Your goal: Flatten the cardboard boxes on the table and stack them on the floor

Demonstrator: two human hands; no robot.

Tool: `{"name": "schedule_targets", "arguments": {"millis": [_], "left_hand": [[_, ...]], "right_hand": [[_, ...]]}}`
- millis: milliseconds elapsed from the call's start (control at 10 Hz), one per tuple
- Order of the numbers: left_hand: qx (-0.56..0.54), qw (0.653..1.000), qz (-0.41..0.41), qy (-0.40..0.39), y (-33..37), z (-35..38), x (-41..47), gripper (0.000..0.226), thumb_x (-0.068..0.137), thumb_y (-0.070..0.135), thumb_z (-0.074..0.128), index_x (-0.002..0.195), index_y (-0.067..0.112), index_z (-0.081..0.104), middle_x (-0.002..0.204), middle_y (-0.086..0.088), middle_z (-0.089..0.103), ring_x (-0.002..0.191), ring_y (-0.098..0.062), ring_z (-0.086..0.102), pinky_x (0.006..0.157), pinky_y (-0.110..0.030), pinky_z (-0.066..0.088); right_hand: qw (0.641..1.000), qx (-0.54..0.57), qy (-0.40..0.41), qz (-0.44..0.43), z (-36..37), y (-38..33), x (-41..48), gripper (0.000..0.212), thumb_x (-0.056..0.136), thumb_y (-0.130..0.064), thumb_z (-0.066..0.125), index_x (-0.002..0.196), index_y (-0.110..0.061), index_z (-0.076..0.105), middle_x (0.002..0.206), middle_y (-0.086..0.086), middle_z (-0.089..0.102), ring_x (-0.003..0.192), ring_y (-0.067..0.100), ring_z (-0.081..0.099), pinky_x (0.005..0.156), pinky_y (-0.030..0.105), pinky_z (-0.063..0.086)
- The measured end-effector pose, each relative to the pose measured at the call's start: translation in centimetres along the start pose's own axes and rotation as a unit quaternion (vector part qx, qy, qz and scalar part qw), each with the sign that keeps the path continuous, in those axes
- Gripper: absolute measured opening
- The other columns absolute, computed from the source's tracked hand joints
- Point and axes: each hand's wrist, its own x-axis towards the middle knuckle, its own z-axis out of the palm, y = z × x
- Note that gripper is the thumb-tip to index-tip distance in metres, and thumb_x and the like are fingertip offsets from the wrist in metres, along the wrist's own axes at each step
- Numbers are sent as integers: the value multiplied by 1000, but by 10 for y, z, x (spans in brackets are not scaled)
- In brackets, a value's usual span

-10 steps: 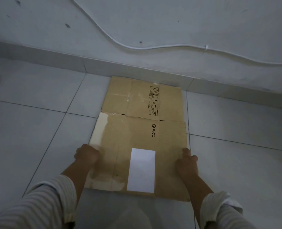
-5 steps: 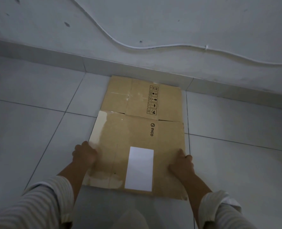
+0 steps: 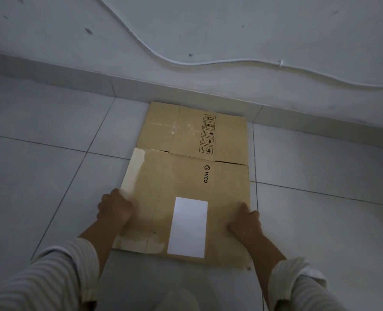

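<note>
Both hands, left (image 3: 114, 208) & right (image 3: 245, 223), gripping flat box (image 3: 186, 187) edges.

Two flattened cardboard boxes lay on the floor (image 3: 51, 153): the near box (image 3: 181, 187), printed PICO, and the far box (image 3: 186, 129), which sat between the near box and the wall's skirting. One white label (image 3: 188, 227) was on the near box. Five handling symbols (image 3: 207, 136) ran in a column on the far box. Two hands, the left hand (image 3: 115, 207) and right hand (image 3: 245, 223), were at the near box's side edges. One white cable (image 3: 208, 62) crossed the wall above the far box.
</note>
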Motion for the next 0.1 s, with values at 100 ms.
{"name": "schedule_targets", "arguments": {"millis": [100], "left_hand": [[9, 1000, 2, 9, 16, -9, -14, 64, 88, 30, 54, 145, 12, 30, 139, -20, 42, 125, -40, 45, 101, -49, 41]], "right_hand": [[999, -13, 36, -13, -5, -8, -9, 74, 86, -27, 56, 148, -19, 16, 147, 14, 22, 131, 38, 33, 106, 48, 38]]}}
